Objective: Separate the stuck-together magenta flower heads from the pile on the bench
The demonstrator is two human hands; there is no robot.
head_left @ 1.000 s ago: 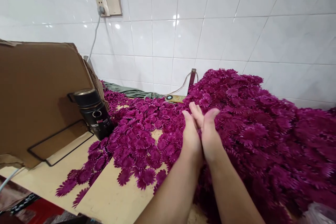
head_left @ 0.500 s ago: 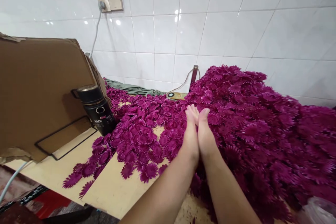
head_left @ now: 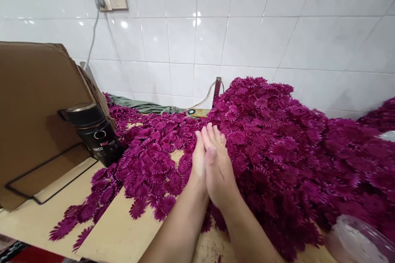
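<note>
My left hand (head_left: 199, 158) and my right hand (head_left: 218, 168) are pressed palm to palm, fingers stretched out and pointing away from me. Nothing shows between them, though the space between the palms is hidden. They are above the table, in front of a big heap of magenta artificial flower heads (head_left: 277, 148) that rises on the right. A thinner layer of the same flowers (head_left: 154, 164) spreads to the left of my hands over the pale tabletop (head_left: 120, 230).
At the left, a black vacuum bottle (head_left: 95, 131) stands before a cardboard box (head_left: 33, 111), near a black wire frame (head_left: 40, 201). A clear plastic tub (head_left: 359, 240) is at the lower right. Green cloth (head_left: 145, 104) lies along the tiled wall (head_left: 182, 41).
The view has swung to the right, bringing more of the clear tub into sight. My hands stay together, with the right palm turned more to view and its fingers now showing.
</note>
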